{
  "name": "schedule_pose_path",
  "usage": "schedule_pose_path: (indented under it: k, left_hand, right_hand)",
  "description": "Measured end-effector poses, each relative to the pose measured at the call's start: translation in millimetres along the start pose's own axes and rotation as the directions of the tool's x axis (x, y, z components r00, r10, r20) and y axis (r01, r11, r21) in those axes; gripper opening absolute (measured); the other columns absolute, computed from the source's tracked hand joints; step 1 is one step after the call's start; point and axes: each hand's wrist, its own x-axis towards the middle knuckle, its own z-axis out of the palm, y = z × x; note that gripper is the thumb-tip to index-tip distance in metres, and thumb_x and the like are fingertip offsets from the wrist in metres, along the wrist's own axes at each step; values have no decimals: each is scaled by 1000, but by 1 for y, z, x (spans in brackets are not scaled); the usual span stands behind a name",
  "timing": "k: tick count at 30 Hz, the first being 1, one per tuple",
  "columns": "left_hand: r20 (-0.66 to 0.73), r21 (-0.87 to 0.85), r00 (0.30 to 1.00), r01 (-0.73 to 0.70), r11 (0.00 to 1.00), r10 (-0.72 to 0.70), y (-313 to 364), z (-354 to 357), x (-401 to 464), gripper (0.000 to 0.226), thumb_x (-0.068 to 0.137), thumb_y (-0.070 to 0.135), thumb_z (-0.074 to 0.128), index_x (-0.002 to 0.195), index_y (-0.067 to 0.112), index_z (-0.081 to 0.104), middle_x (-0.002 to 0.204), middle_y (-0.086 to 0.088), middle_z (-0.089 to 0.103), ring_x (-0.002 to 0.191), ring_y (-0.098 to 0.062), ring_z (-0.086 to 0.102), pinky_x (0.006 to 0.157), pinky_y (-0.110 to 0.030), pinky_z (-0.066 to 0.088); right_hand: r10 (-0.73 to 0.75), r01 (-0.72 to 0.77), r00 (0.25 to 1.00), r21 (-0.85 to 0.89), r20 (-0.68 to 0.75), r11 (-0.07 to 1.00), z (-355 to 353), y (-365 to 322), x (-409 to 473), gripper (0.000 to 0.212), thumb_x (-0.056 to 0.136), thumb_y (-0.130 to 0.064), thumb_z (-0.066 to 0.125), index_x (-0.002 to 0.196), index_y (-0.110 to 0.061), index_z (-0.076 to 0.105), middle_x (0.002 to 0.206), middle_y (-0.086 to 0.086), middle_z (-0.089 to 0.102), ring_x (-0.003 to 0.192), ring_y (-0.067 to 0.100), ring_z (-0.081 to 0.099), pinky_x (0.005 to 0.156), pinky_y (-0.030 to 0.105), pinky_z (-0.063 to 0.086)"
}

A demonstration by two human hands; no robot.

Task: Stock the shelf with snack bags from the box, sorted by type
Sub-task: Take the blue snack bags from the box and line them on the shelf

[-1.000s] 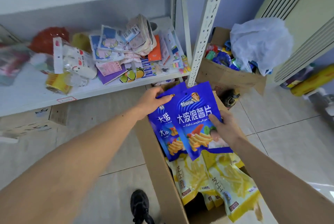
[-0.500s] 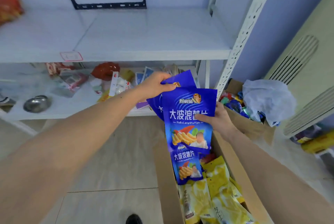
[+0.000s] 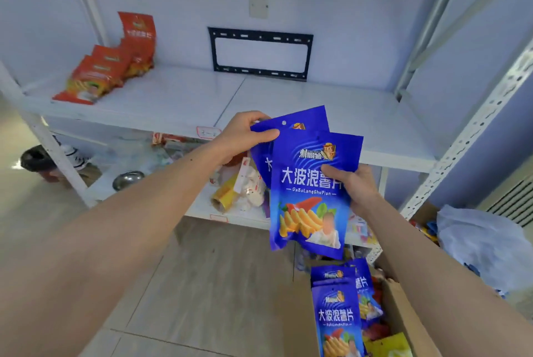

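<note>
head view showed the left hand (image 3: 245,137) and right hand (image 3: 356,188) pinching upright blue bags (image 3: 313,198), the bare shelf (image 3: 288,103) lying just ahead, above them.

A pale blue wall (image 3: 346,5) filled the upper part of the frame, carrying a small switch plate (image 3: 258,5) above a black rectangular mounting bracket (image 3: 261,54). White perforated uprights (image 3: 473,137) rose along the right side. Wood-toned floor tiles (image 3: 219,284) covered the lower centre, crossed by thin joint lines. At the right edge stood a cream cabinet with louvred vents (image 3: 516,201). The light was soft and even, with a bluish cast.
</note>
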Motion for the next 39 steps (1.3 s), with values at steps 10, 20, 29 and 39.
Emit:
schedule_pose_path:
  k: [10, 20, 29, 39]
  left_hand:
    - [157, -159, 981, 137, 978, -112, -78, -136, 24, 51, 89, 60, 49, 121, 21, 57, 115, 2, 70, 108, -17, 67, 99, -44, 50]
    - [10, -196, 996, 88, 977, -88, -110, -264, 73, 44, 99, 54, 30, 117, 22, 55, 110, 2, 71, 98, -12, 70, 84, -30, 57]
    - [-176, -183, 975, 102, 978, -135, -143, -366, 171, 40, 100, 52, 32, 110, 21, 55, 104, 2, 71, 94, -17, 69, 79, -33, 55]
    - [-252, -199, 941, 179, 964, -226, -171, -458, 296, 34, 100, 47, 40, 123, 23, 47, 116, 3, 65, 103, -19, 65, 89, -41, 53]
  right_hand:
    - [-38, 47, 998, 152, -57, 987, 173, -32, 74, 35, 76, -20, 81, 104, -10, 63, 93, 7, 77, 77, 24, 75, 72, 41, 61]
    - [-47, 51, 998, 98, -41, 994, 317, -44, 153, 41, 76, -23, 82, 108, -6, 63, 91, 10, 77, 78, 27, 75, 71, 43, 61]
    - [-32, 35, 995, -27, 98, 999, 403, -61, 265, 34, 76, -24, 81, 102, -9, 64, 87, 6, 77, 73, 21, 75, 63, 34, 60]
    - [-15, 31, 990, -113, 138, 993, 489, -84, 399, 33, 77, -29, 81, 100, -12, 63, 93, 5, 75, 81, 23, 74, 67, 35, 59]
